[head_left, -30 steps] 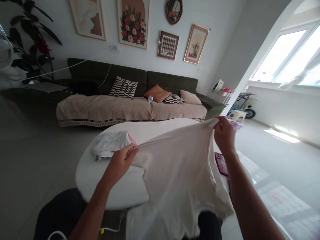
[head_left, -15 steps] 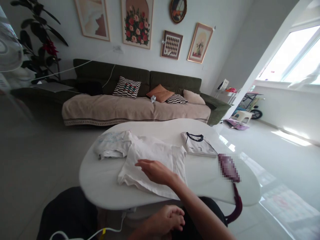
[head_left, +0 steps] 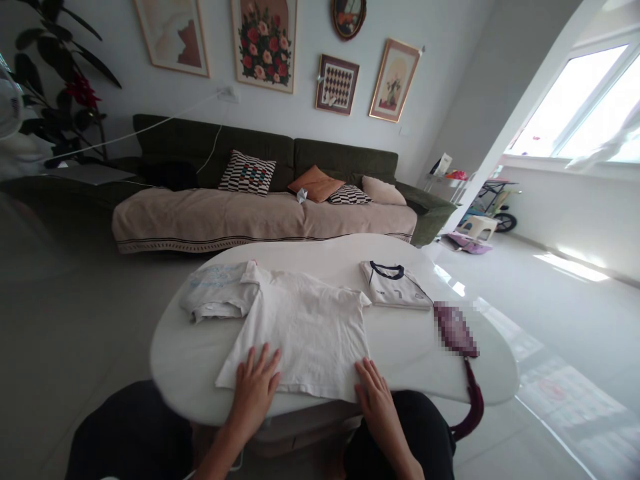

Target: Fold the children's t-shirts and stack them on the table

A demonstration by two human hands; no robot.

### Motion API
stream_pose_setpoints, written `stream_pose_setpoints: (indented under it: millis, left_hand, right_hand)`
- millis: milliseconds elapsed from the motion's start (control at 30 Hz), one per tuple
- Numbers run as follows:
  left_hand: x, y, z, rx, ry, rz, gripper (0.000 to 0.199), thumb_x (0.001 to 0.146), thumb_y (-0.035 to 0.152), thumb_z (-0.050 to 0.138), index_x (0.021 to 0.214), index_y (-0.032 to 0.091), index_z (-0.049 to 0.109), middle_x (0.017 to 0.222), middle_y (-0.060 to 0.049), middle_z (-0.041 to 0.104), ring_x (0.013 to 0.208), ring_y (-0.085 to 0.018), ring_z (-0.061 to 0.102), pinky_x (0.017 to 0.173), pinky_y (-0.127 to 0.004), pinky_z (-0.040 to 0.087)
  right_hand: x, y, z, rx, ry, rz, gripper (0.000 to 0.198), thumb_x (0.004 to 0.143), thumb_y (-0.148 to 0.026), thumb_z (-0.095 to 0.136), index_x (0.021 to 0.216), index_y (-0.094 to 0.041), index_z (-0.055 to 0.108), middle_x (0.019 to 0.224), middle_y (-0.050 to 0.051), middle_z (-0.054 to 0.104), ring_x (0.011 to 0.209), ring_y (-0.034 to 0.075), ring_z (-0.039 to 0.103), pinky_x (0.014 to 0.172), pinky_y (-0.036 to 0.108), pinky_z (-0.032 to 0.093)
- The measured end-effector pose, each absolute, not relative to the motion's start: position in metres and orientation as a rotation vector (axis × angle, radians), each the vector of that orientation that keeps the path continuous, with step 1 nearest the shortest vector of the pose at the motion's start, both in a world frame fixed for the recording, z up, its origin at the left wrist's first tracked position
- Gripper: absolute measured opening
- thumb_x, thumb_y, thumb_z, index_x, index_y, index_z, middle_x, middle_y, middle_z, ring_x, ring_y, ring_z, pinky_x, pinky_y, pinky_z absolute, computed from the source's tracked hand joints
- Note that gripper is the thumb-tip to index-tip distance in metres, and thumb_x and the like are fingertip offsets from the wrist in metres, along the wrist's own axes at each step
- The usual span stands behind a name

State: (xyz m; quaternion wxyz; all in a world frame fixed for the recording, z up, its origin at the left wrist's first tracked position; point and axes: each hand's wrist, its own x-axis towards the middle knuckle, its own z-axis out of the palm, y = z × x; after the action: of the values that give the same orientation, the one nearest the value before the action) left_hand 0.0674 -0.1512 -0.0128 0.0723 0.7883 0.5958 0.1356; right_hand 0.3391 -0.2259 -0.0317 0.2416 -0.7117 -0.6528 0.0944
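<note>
A white T-shirt lies spread out on the white table, its hem toward me. My left hand rests on the shirt's lower left part, palm down with fingers spread. At the lower right corner of the hem, my right hand touches the cloth and table edge with its fingers stretched out. Left of the T-shirt, and touching it, is a loosely folded whitish garment with a faint blue print. A neatly folded white shirt with a dark collar lies to the right.
A blurred-out purple item sits at the table's right side, with a dark red strap hanging over the edge. Behind the table stands a green sofa with cushions. My knees are under the near edge.
My right hand has moved from over the shirt's middle to its lower right corner. My left hand has risen from below the table onto the hem. The shirt now lies flatter.
</note>
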Motion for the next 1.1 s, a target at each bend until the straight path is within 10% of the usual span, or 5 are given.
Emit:
stream_pose_setpoints:
  millis: [367,600,867,1100]
  left_hand:
    - [0.065,-0.141,0.025,2.411,1.657,0.353,0.036,0.087,0.030,0.034,0.109,0.021,0.061,0.114,-0.007,0.060,0.112,-0.021,0.049,0.097,-0.037,0.035]
    - [0.136,-0.092,0.008,2.495,1.605,0.433,0.047,0.086,0.041,0.036,0.132,0.030,0.034,0.144,-0.005,0.025,0.133,-0.030,0.012,0.100,-0.058,0.016]
    - [0.134,-0.088,-0.017,2.497,1.648,0.405,0.055,0.084,0.055,0.028,0.135,0.034,0.026,0.145,-0.005,0.021,0.133,-0.030,0.009,0.100,-0.059,0.010]
    - [0.136,-0.088,-0.014,2.497,1.650,0.354,0.059,0.083,0.058,0.027,0.136,0.033,0.022,0.147,-0.006,0.016,0.133,-0.031,0.006,0.100,-0.059,0.011]
  right_hand:
    - [0.347,-0.222,-0.007,-1.867,-1.766,0.365,0.032,0.081,-0.026,0.038,0.103,-0.019,0.061,0.111,0.008,0.059,0.108,0.021,0.050,0.093,0.034,0.040]
    - [0.345,-0.213,0.004,-1.890,-1.751,0.381,0.027,0.081,-0.027,0.040,0.093,-0.020,0.062,0.094,0.007,0.063,0.092,0.021,0.056,0.084,0.034,0.043]
    - [0.390,-0.170,-0.002,-1.784,-1.258,0.619,0.039,0.071,-0.048,0.051,0.095,-0.019,0.062,0.090,0.008,0.066,0.084,0.022,0.061,0.068,0.031,0.048]
    - [0.399,-0.061,0.042,-1.758,-1.040,0.619,0.046,0.071,-0.060,0.044,0.058,-0.016,0.052,0.050,0.006,0.055,0.050,0.016,0.057,0.049,0.027,0.044]
